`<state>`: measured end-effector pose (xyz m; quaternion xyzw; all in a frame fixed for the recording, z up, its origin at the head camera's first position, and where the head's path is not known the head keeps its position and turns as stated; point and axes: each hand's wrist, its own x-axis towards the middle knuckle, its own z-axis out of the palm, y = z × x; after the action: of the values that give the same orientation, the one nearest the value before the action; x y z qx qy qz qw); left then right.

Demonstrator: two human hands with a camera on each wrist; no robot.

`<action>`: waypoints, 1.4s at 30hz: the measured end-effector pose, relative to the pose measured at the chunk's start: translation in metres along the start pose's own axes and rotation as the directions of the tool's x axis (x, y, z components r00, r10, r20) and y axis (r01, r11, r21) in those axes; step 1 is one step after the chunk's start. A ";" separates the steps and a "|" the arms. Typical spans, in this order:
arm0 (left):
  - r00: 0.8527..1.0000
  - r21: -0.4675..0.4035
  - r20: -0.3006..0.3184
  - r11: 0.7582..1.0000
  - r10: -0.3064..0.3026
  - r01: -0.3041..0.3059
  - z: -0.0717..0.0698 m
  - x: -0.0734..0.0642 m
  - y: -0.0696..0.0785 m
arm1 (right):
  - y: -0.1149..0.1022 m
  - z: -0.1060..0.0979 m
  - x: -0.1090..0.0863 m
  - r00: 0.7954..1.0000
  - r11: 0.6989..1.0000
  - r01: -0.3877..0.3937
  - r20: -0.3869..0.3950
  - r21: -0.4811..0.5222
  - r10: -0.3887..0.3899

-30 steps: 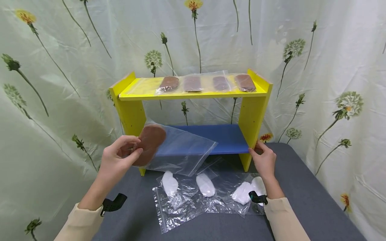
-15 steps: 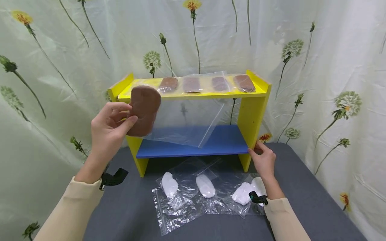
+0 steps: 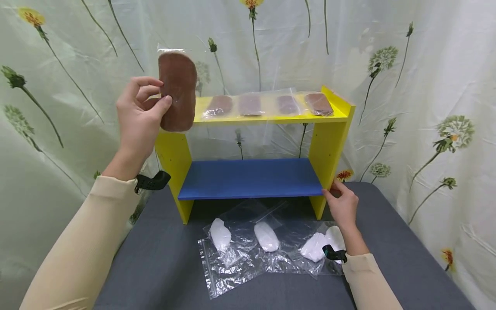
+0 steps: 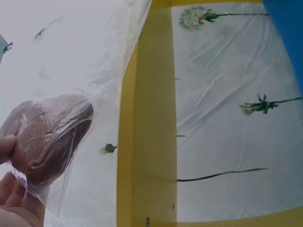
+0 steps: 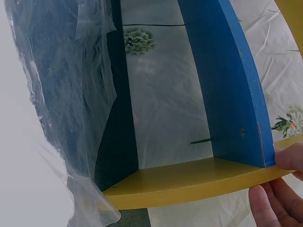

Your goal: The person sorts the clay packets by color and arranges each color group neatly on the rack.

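Observation:
My left hand point(image 3: 135, 113) pinches a flat brown slab point(image 3: 181, 92) with rounded ends, sealed in a clear plastic bag. It holds the slab raised at the left end of the yellow shelf unit point(image 3: 330, 148), higher than the top board. The left wrist view shows the wrapped slab point(image 4: 54, 137) tilted, with the film creased around it. My right hand point(image 3: 342, 204) grips the front edge of the unit's right side panel, level with the blue board point(image 3: 249, 178). In the right wrist view, its thumb point(image 5: 289, 157) lies at the blue board's corner and its fingers are outside the yellow panel.
Several bagged brown slabs point(image 3: 249, 105) lie in a row on the yellow top board. Several white lumps point(image 3: 266, 237) in clear zip bags lie on the dark grey table point(image 3: 162, 267) before the unit. A flowered curtain point(image 3: 418, 142) hangs behind.
My left hand has lifted the bagged slab from in front of the blue board to above the top board, turning it more upright. My right hand has kept its grip on the side panel.

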<state>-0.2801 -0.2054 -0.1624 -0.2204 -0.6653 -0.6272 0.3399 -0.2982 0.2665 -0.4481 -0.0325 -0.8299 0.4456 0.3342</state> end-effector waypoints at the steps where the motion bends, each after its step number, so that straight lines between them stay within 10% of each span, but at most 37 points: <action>1: 1.000 0.015 -0.005 1.000 -0.015 0.015 0.001 0.006 0.001 | 0.000 0.000 0.000 1.000 1.000 0.000 -0.001 0.002 0.000; 15: 0.963 0.292 -0.091 0.917 -0.255 0.270 0.002 0.057 -0.015 | -0.002 -0.001 0.005 1.000 1.000 0.005 0.005 -0.001 -0.005; 26: 0.965 0.767 0.028 0.625 -0.261 0.146 0.012 0.057 -0.029 | 0.000 -0.002 0.004 1.000 1.000 0.007 0.006 -0.008 -0.007; 30: 0.959 0.825 0.100 0.561 -0.265 0.069 0.014 0.057 -0.029 | 0.000 -0.002 0.002 1.000 1.000 0.009 0.012 -0.003 -0.009; 42: 0.985 0.710 0.172 0.694 -0.001 -0.123 0.005 0.025 -0.007 | 0.000 -0.001 0.002 1.000 1.000 0.016 0.011 -0.010 -0.016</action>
<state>-0.3027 -0.2045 -0.1492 -0.1416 -0.8741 -0.2867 0.3656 -0.2991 0.2680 -0.4468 -0.0252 -0.8341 0.4390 0.3332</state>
